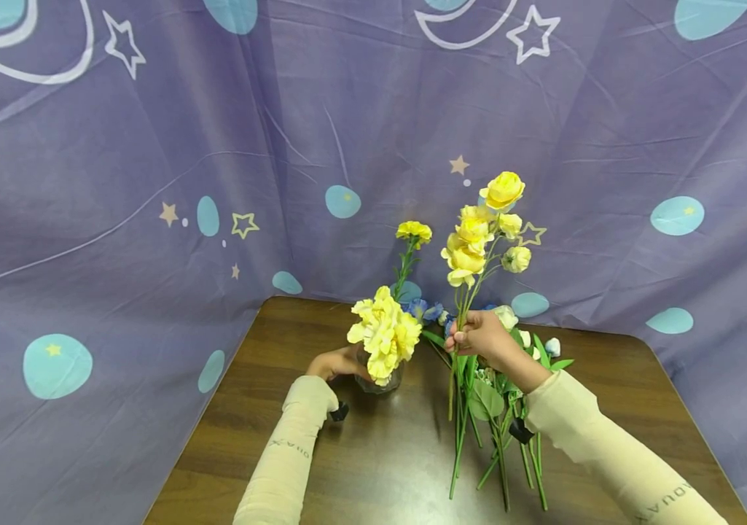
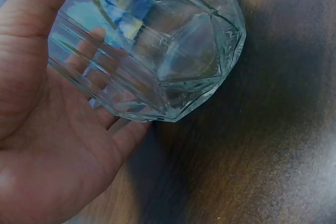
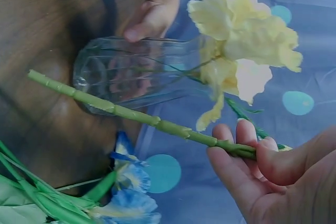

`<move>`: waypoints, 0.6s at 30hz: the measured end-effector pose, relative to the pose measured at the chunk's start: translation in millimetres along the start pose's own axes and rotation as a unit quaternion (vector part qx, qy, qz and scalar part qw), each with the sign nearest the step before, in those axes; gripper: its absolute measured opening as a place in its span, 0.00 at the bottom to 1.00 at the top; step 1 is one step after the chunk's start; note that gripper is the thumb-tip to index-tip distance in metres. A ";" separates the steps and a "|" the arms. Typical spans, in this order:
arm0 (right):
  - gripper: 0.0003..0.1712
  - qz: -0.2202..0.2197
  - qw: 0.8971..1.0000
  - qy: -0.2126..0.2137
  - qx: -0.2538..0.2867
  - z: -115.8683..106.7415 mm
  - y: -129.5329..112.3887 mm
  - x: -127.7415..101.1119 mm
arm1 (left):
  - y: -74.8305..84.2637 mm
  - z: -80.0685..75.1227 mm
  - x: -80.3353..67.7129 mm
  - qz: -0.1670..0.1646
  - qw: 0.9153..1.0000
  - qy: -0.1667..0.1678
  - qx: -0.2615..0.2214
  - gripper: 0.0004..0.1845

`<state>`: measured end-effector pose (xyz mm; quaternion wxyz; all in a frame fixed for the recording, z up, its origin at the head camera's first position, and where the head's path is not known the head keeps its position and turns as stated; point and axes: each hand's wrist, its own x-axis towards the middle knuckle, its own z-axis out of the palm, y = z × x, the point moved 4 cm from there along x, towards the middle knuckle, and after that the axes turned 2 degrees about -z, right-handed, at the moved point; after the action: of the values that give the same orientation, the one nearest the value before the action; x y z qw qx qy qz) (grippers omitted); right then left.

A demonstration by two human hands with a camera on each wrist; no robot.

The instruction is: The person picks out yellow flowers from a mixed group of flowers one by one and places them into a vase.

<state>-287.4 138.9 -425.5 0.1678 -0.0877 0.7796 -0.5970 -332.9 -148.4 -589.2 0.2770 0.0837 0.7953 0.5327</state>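
Note:
My left hand (image 1: 340, 362) grips a clear faceted glass vase (image 3: 152, 69) from its left side, thumb and fingers around the glass. Out of the vase's mouth spill large ruffled yellow flowers (image 1: 385, 332), with a taller yellow carnation (image 1: 415, 232) behind them. To the right, my right hand (image 1: 487, 339) pinches the stem (image 3: 131, 115) of a yellow rose spray (image 1: 471, 237) between thumb and fingers. The spray stands nearly upright above the table, its blooms higher than the vase. In the right wrist view its cut end lies in front of the glass, outside it.
Under and beside my right hand lies a pile of loose artificial flowers, with green stems (image 1: 503, 467), broad leaves (image 1: 486, 399), blue blooms (image 1: 422, 310) and white blooms (image 1: 506, 316). The wooden table (image 1: 248, 408) backs onto a purple patterned curtain (image 1: 373, 95).

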 end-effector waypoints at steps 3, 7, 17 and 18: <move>0.03 -0.007 1.000 -0.013 0.015 -2.5 -4.3 -1.7 | 1.1 -0.2 1.1 0.016 1.000 -0.006 -0.005 0.64; 0.03 -0.019 0.999 -0.040 0.016 -6.5 -11.3 -5.4 | -0.6 -0.4 1.0 0.001 1.000 -0.002 0.003 0.63; 0.05 -0.016 0.995 -0.097 -0.017 -22.2 -36.7 -14.0 | -1.3 0.1 1.1 -0.007 1.000 -0.001 0.000 0.63; 0.04 -0.019 0.995 -0.100 -0.017 -23.5 -38.8 -14.7 | -1.1 0.2 1.3 -0.004 1.000 -0.002 -0.001 0.63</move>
<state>-284.8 154.4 -380.6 0.2315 -0.1644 0.7674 -0.5748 -333.7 -148.2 -590.6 0.2808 0.0811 0.7943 0.5326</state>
